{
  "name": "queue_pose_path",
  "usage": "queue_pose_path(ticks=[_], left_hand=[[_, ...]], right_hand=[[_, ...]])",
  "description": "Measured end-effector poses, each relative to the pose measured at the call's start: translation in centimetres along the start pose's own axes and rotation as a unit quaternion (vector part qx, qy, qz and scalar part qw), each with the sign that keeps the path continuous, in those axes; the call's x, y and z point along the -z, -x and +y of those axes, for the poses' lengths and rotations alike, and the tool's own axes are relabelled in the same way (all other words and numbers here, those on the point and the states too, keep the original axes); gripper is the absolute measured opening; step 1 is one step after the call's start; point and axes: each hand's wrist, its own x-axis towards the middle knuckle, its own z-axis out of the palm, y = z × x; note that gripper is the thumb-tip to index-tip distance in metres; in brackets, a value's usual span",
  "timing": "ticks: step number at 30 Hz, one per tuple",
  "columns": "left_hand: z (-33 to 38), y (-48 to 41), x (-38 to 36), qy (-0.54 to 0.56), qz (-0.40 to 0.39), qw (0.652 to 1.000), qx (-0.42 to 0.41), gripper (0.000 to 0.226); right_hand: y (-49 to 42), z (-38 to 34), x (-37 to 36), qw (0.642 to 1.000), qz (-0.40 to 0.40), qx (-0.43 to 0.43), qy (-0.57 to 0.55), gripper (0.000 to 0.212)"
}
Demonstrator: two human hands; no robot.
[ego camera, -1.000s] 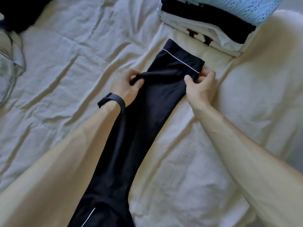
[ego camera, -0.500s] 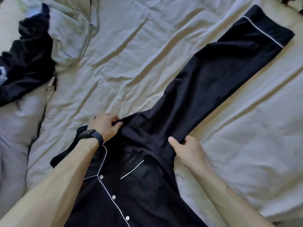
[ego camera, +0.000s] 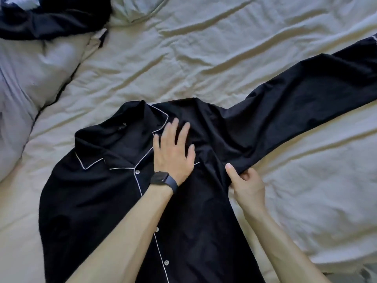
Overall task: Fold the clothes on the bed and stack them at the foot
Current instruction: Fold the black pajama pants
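A black button-up pyjama shirt (ego camera: pixel 98 193) with white piping lies face up on the pale bed sheet (ego camera: pixel 204 64). Its collar points toward the upper left. One long sleeve (ego camera: pixel 302 103) stretches out to the upper right, its cuff at the frame's right edge. My left hand (ego camera: pixel 173 154), with a dark watch on the wrist, presses flat on the chest of the shirt, fingers straight and spread. My right hand (ego camera: pixel 244 182) pinches the fabric at the armpit where the sleeve meets the body, thumb on top.
A crumpled dark garment (ego camera: pixel 49 19) lies at the top left corner. A grey-lilac pillow (ego camera: pixel 26 78) sits along the left side. Wrinkled sheet spreads to the right and above the shirt.
The view has swung from the sleeve's cuff down to the shirt's body. My left hand moved from the sleeve's edge onto the chest and flattened. My right hand stays pinching at the armpit.
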Motion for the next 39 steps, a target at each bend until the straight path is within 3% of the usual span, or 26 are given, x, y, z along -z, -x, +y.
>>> queue_pose_path(ticks=[4, 8, 12, 15, 17, 19, 23, 25, 28, 31, 34, 36, 39], left_hand=[[-3.5, 10.9, -3.3, -0.041, -0.098, 0.993, 0.043, 0.070], [-6.2, 16.4, -4.6, -0.050, -0.126, 0.986, 0.095, 0.070], [-6.7, 19.1, -5.2, -0.027, -0.105, 0.990, 0.093, 0.070], [-7.6, 21.3, -5.2, -0.015, -0.112, 0.987, 0.114, 0.070], [-8.7, 23.5, -5.2, -0.011, -0.111, 0.985, 0.136, 0.069], [-10.4, 25.7, -4.9, -0.001, -0.111, 0.980, 0.166, 0.067], [-16.4, 29.8, -3.7, 0.009, -0.118, 0.964, 0.240, 0.067], [-20.1, 31.6, -2.9, 0.015, -0.089, 0.959, 0.267, 0.068], [-25.2, 33.3, -1.7, 0.035, 0.036, 0.955, 0.293, 0.063], [-29.7, 34.6, -0.9, 0.083, 0.136, 0.908, 0.387, 0.058], [-33.8, 35.9, -0.6, 0.198, 0.070, 0.856, 0.472, 0.062], [-35.5, 37.2, -0.5, 0.272, -0.006, 0.848, 0.456, 0.068], [-35.9, 39.2, 0.3, 0.368, -0.133, 0.825, 0.407, 0.048]], right_hand=[[0.7, 0.6, 0.3, 0.998, 0.057, 0.007, 0.002, 0.030], [0.9, 0.5, 0.5, 0.995, 0.094, 0.017, 0.027, 0.023], [3.8, 1.2, -0.8, 0.989, 0.089, 0.062, 0.101, 0.047], [7.9, 4.2, -2.2, 0.941, 0.129, 0.177, 0.259, 0.065], [10.6, 6.8, -3.2, 0.895, 0.129, 0.283, 0.320, 0.062], [12.8, 9.5, -4.6, 0.846, 0.071, 0.362, 0.384, 0.058], [16.1, 13.1, -9.4, 0.753, -0.050, 0.433, 0.493, 0.054], [16.9, 13.6, -12.5, 0.732, -0.068, 0.468, 0.490, 0.049], [17.7, 12.8, -17.7, 0.727, -0.050, 0.502, 0.467, 0.031], [19.0, 10.6, -23.1, 0.712, -0.046, 0.536, 0.452, 0.023], [21.0, 8.1, -28.8, 0.681, -0.084, 0.575, 0.445, 0.032], [22.2, 7.0, -32.4, 0.693, -0.096, 0.534, 0.474, 0.048], [23.5, 6.9, -35.8, 0.797, -0.067, 0.356, 0.484, 0.056]])
